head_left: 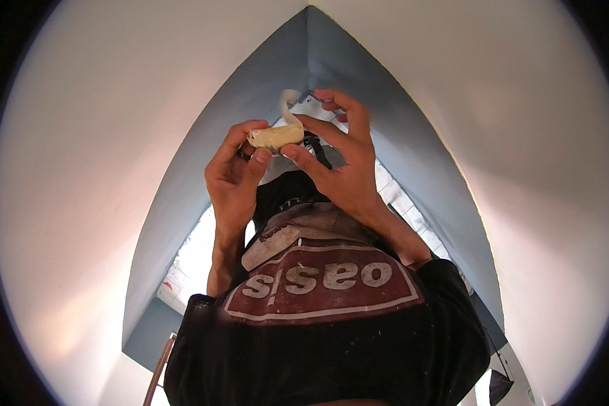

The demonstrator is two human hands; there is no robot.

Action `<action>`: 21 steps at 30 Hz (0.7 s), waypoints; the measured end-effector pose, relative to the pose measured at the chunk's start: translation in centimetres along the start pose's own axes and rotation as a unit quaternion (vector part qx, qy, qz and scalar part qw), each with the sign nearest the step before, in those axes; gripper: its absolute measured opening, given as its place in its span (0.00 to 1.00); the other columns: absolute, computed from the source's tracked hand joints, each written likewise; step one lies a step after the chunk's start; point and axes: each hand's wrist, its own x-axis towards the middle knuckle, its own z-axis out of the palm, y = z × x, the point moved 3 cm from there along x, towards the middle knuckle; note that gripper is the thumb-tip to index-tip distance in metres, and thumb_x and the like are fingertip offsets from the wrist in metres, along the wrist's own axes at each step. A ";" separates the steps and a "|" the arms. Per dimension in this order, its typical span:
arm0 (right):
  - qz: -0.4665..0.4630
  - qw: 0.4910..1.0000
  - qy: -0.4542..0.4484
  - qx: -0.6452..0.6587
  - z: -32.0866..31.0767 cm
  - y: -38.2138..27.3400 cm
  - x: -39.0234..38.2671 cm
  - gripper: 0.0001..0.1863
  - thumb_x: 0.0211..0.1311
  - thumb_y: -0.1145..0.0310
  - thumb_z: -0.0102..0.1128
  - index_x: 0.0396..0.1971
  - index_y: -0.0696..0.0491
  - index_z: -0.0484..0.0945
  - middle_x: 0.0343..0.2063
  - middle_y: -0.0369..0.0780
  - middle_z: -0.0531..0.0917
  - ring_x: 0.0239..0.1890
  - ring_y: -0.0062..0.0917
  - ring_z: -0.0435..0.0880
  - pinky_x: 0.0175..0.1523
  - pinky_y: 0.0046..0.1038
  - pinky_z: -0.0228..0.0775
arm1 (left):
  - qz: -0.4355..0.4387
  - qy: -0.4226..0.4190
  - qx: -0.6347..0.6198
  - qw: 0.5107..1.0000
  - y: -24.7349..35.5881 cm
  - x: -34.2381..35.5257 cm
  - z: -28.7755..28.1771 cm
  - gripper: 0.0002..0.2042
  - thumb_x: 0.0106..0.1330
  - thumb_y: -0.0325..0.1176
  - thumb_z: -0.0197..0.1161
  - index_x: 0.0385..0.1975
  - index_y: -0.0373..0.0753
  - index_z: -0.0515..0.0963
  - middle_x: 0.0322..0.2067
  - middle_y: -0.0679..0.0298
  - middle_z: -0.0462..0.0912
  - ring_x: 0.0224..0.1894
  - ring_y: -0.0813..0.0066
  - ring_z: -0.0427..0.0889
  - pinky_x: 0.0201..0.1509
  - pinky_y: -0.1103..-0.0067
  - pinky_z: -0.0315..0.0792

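A cream-yellow roll of masking tape (276, 137) is held up in front of my chest, between both hands. From its right end a loose pale strip (289, 108) curls upward, away from me. My left hand (235, 162) grips the roll's left end between thumb and fingers, and a dark ring shows on one finger. At the other end, my right hand (342, 149) pinches the roll near the base of the strip with thumb and index finger. Its other fingers are raised and bent.
Blue-grey painted walls (264, 81) meet in a corner ahead, with white surfaces (101, 155) on both sides. Whitish floor (402, 199) shows beyond my arms. A brown wooden rail (158, 371) stands at lower left, and a dark object (499, 386) at lower right.
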 end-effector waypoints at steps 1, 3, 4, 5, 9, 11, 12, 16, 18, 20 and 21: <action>-0.003 1.000 -0.011 0.014 0.1 0.1 0.1 0.22 0.54 0.57 0.80 0.48 0.48 0.89 0.59 0.42 0.74 0.57 0.33 0.73 0.60 0.38 0.67 | 0.006 -0.014 0.019 1.000 0.2 0.0 0.0 0.20 0.71 0.23 0.64 0.62 0.31 0.76 0.54 0.57 0.79 0.56 0.72 0.80 0.58 0.73 0.78; 0.002 0.998 -0.032 0.048 0.2 0.3 0.0 0.22 0.54 0.58 0.80 0.48 0.48 0.89 0.61 0.41 0.74 0.60 0.33 0.72 0.61 0.38 0.67 | 0.014 -0.029 0.031 0.999 0.7 0.0 0.3 0.22 0.70 0.24 0.66 0.64 0.32 0.76 0.56 0.56 0.77 0.56 0.71 0.79 0.60 0.72 0.77; 0.009 0.997 -0.042 0.068 0.5 0.5 -0.1 0.21 0.54 0.58 0.80 0.48 0.48 0.89 0.62 0.41 0.73 0.61 0.33 0.72 0.62 0.38 0.68 | 0.018 -0.030 0.024 0.999 1.1 0.0 0.7 0.23 0.70 0.25 0.67 0.64 0.33 0.75 0.58 0.56 0.75 0.56 0.70 0.79 0.61 0.72 0.77; 0.017 0.995 -0.053 0.089 0.7 0.6 -0.2 0.21 0.55 0.59 0.80 0.48 0.48 0.89 0.63 0.40 0.73 0.62 0.33 0.72 0.62 0.37 0.68 | 0.022 -0.031 0.017 0.999 1.5 0.0 1.1 0.24 0.69 0.26 0.68 0.65 0.33 0.75 0.59 0.55 0.73 0.56 0.69 0.80 0.61 0.71 0.77; 0.056 0.981 -0.087 0.164 0.8 1.1 -0.3 0.18 0.57 0.63 0.78 0.48 0.50 0.88 0.55 0.38 0.80 0.56 0.28 0.78 0.57 0.30 0.71 | 0.028 0.030 -0.026 0.999 2.0 0.2 1.8 0.28 0.66 0.24 0.70 0.67 0.31 0.73 0.60 0.54 0.72 0.57 0.66 0.79 0.63 0.71 0.76; 0.073 0.971 -0.124 0.192 0.6 1.3 -0.1 0.17 0.59 0.65 0.77 0.48 0.51 0.87 0.49 0.38 0.83 0.50 0.26 0.82 0.54 0.27 0.73 | 0.021 -0.001 -0.102 0.995 1.7 0.9 1.7 0.29 0.65 0.22 0.71 0.67 0.30 0.72 0.57 0.54 0.74 0.57 0.67 0.79 0.62 0.72 0.76; 0.076 0.967 -0.130 0.207 0.8 1.5 0.0 0.17 0.59 0.65 0.77 0.47 0.52 0.87 0.47 0.37 0.84 0.48 0.25 0.82 0.53 0.27 0.73 | -0.002 -0.044 -0.108 0.993 1.0 1.3 1.2 0.28 0.64 0.22 0.71 0.66 0.29 0.73 0.55 0.55 0.76 0.56 0.67 0.79 0.61 0.72 0.76; 0.094 0.965 -0.147 0.194 1.1 2.6 0.4 0.16 0.61 0.66 0.76 0.47 0.56 0.84 0.39 0.36 0.85 0.42 0.21 0.80 0.51 0.25 0.72 | -0.067 -0.088 -0.123 0.986 -2.3 1.5 -0.8 0.20 0.64 0.20 0.71 0.56 0.30 0.77 0.47 0.59 0.81 0.52 0.71 0.80 0.57 0.74 0.75; 0.105 0.965 -0.152 0.184 1.4 2.9 0.9 0.16 0.62 0.67 0.76 0.46 0.57 0.83 0.37 0.35 0.85 0.41 0.18 0.78 0.49 0.24 0.71 | -0.071 -0.051 -0.129 0.988 -3.2 1.6 -1.3 0.15 0.64 0.19 0.71 0.50 0.31 0.78 0.45 0.61 0.82 0.50 0.73 0.80 0.56 0.75 0.75; 0.124 0.959 -0.152 0.204 2.2 3.0 1.3 0.15 0.62 0.67 0.76 0.44 0.57 0.83 0.35 0.34 0.86 0.40 0.17 0.78 0.47 0.23 0.70 | -0.065 -0.022 -0.140 0.988 -3.9 1.7 -1.6 0.12 0.64 0.19 0.71 0.45 0.32 0.79 0.44 0.62 0.82 0.48 0.74 0.80 0.55 0.76 0.75; 0.119 0.960 -0.157 0.197 2.4 3.1 1.7 0.15 0.62 0.67 0.75 0.44 0.57 0.82 0.35 0.34 0.86 0.39 0.17 0.79 0.46 0.23 0.71 | -0.054 0.000 -0.135 0.989 -4.1 1.9 -1.8 0.13 0.62 0.17 0.72 0.44 0.32 0.78 0.44 0.62 0.82 0.48 0.74 0.81 0.54 0.77 0.76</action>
